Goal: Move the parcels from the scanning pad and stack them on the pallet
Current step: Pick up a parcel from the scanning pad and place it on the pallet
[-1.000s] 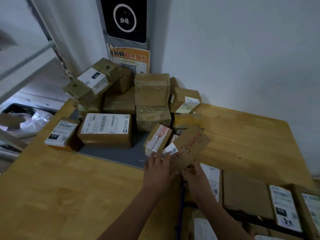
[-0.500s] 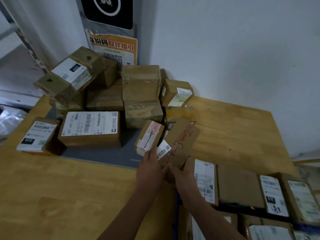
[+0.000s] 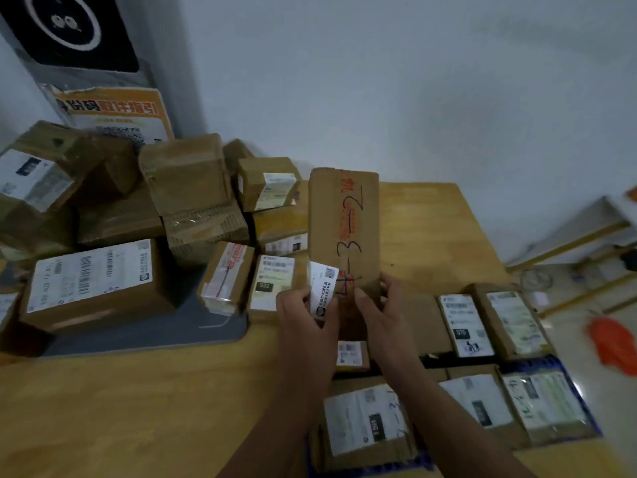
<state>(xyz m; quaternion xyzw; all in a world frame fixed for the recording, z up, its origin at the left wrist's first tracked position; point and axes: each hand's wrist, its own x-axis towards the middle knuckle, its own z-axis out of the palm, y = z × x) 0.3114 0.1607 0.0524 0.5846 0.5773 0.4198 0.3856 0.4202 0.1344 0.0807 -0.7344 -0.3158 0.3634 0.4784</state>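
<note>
Clamping the long parcel (image 3: 343, 229) at its near end, left hand (image 3: 306, 326) and right hand (image 3: 382, 315) point it away; the pallet (image 3: 591, 419) seemingly lies right.

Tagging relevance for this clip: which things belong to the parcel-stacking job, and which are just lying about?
Job: held parcel, left hand, right hand, pad parcels, grey pad, stacked parcels, blue pallet.
Lying about: orange poster, black screen, orange floor item.
</note>
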